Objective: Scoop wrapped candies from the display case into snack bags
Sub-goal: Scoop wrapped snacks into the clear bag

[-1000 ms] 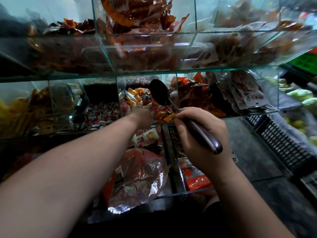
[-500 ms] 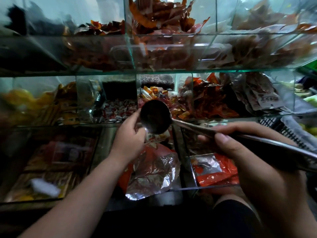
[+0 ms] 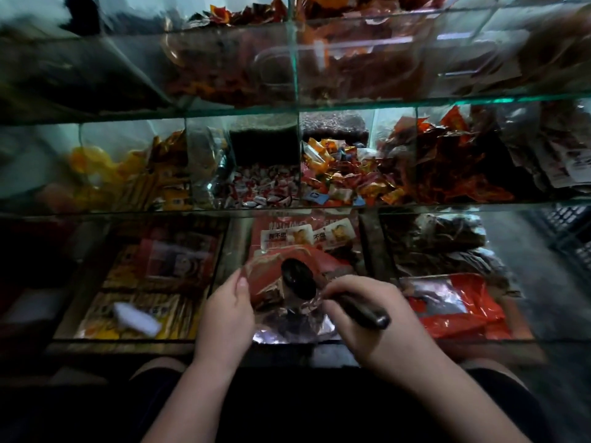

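Observation:
My right hand grips the dark handle of a metal scoop. The scoop's bowl sits at the mouth of a red, foil-lined snack bag in the lowest tier of the glass case. My left hand holds the bag's left edge, thumb on top. Orange and mixed wrapped candies fill the middle compartment of the shelf above. Red-and-white wrapped candies lie in the compartment to their left. Whether the scoop holds candy cannot be made out.
A tiered glass display case rises in front of me, with dark red snack packets at right and yellow packs at left. Another red foil bag lies to the right, flat packets to the left. A dark crate stands far right.
Both hands came down from the middle candy compartment to the lowest tier. The scoop moved from the candies to the bag's mouth, and my left hand took hold of the bag's edge.

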Motion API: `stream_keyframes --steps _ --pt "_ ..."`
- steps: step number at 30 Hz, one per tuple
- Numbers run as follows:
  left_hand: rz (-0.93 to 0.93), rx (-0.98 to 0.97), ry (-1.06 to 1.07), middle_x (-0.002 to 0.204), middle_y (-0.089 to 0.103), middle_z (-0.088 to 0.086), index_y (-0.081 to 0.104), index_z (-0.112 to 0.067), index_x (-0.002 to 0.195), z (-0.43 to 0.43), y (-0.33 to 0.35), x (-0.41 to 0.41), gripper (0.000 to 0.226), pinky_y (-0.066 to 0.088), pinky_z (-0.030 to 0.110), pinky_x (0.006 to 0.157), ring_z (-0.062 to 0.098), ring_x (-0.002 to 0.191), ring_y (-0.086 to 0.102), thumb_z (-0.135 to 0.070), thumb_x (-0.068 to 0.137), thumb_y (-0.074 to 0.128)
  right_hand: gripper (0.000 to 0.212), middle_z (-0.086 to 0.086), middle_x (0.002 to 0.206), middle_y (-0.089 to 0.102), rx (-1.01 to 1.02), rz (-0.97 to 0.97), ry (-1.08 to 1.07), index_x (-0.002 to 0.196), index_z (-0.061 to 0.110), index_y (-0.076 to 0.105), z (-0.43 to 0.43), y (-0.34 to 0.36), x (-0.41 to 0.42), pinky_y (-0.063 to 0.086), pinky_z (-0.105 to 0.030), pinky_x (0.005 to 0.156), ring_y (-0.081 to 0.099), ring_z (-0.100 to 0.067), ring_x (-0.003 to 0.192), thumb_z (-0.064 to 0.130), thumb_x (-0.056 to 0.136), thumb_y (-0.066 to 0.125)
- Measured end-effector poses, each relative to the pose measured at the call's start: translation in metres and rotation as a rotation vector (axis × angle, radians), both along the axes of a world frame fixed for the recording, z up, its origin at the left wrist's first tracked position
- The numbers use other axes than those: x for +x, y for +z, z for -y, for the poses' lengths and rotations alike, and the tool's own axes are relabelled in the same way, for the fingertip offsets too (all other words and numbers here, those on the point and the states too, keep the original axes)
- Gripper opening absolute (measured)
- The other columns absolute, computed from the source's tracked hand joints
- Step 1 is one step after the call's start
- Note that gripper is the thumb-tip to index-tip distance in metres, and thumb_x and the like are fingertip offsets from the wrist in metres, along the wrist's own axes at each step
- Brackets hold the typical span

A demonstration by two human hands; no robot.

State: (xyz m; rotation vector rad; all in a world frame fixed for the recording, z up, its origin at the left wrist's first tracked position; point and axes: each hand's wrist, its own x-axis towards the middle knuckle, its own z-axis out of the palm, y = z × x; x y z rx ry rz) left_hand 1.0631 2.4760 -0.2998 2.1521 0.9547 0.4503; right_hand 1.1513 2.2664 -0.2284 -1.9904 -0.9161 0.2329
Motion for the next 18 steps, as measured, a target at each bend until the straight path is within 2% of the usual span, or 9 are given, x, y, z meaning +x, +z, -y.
stream_keyframes --steps 2,4,6,8,10,13,14,16,18 --pt "0.022 -0.036 0.019 0.122 0.069 0.001 0.063 -0.015 0.134 -0.003 0.001 0.002 0.042 0.05 0.036 0.097 0.021 0.115 0.062 -0.034 0.107 0.037 0.007 0.008 0.094 0.069 -0.08 0.099 0.114 0.097 0.022 0.07 -0.02 -0.018 0.006 0.05 -0.023 0.084 0.064 -0.008 0.091 0.02 0.091 0.065" --pt "0.047 -0.041 0.019 0.12 0.07 0.004 0.064 -0.011 0.132 -0.003 0.001 0.003 0.043 0.05 0.037 0.095 0.023 0.114 0.062 -0.035 0.107 0.037 0.011 0.002 0.097 0.068 -0.132 0.086 0.143 0.1 0.018 0.068 -0.038 -0.038 0.017 0.049 -0.027 0.085 0.062 -0.014 0.094 0.021 0.093 0.062" --pt "0.092 -0.037 0.018 0.107 0.072 0.01 0.063 -0.001 0.121 -0.004 -0.001 0.001 0.043 0.052 0.032 0.082 0.027 0.104 0.064 -0.034 0.107 0.038 0.012 -0.002 0.098 0.069 -0.166 -0.012 0.112 0.102 0.016 0.069 -0.056 -0.06 0.027 0.049 -0.026 0.082 0.063 -0.017 0.094 0.02 0.093 0.062" --pt "0.108 -0.067 0.025 0.096 0.072 0.007 0.061 0.001 0.117 -0.006 -0.005 -0.004 0.043 0.049 0.019 0.068 0.024 0.098 0.065 -0.034 0.107 0.038 0.012 0.001 0.098 0.071 -0.155 -0.164 0.047 0.104 0.016 0.071 -0.071 -0.081 0.034 0.047 -0.013 0.075 0.065 -0.014 0.092 0.019 0.094 0.063" --pt "0.094 -0.138 0.028 0.108 0.073 0.003 0.063 -0.01 0.129 -0.007 -0.008 -0.007 0.042 0.048 0.008 0.072 0.015 0.104 0.066 -0.037 0.107 0.039 0.013 0.003 0.098 0.071 -0.129 -0.291 -0.01 0.105 0.017 0.072 -0.083 -0.097 0.038 0.045 -0.008 0.072 0.066 -0.012 0.09 0.02 0.095 0.064" --pt "0.148 -0.26 0.028 0.114 0.071 -0.016 0.062 -0.027 0.137 -0.003 -0.012 -0.006 0.036 0.044 0.001 0.079 -0.005 0.11 0.063 -0.032 0.107 0.043 0.011 0.0 0.099 0.074 -0.122 -0.347 -0.076 0.101 0.023 0.072 -0.097 -0.111 0.04 0.053 -0.026 0.081 0.068 -0.017 0.091 0.024 0.095 0.062" --pt "0.18 -0.304 0.028 0.11 0.07 -0.022 0.062 -0.028 0.136 -0.001 -0.012 -0.006 0.034 0.045 0.002 0.08 -0.01 0.107 0.062 -0.028 0.107 0.044 0.009 0.001 0.097 0.074 -0.119 -0.357 -0.104 0.096 0.027 0.071 -0.099 -0.112 0.041 0.053 -0.027 0.08 0.068 -0.017 0.09 0.025 0.095 0.062" --pt "0.219 -0.372 0.013 0.107 0.073 -0.021 0.066 -0.033 0.13 0.002 -0.012 -0.005 0.032 0.049 0.013 0.088 -0.008 0.106 0.064 -0.026 0.107 0.044 0.01 0.001 0.093 0.074 -0.082 -0.386 -0.151 0.088 0.029 0.068 -0.104 -0.113 0.043 0.051 -0.024 0.078 0.068 -0.017 0.087 0.024 0.095 0.063" --pt "0.2 -0.349 -0.011 0.105 0.073 -0.023 0.07 -0.043 0.115 0.004 -0.01 -0.004 0.03 0.049 0.017 0.085 -0.007 0.102 0.066 -0.03 0.107 0.044 0.014 0.002 0.086 0.073 -0.048 -0.438 -0.182 0.082 0.027 0.068 -0.107 -0.114 0.043 0.049 -0.023 0.075 0.068 -0.015 0.083 0.02 0.094 0.064"
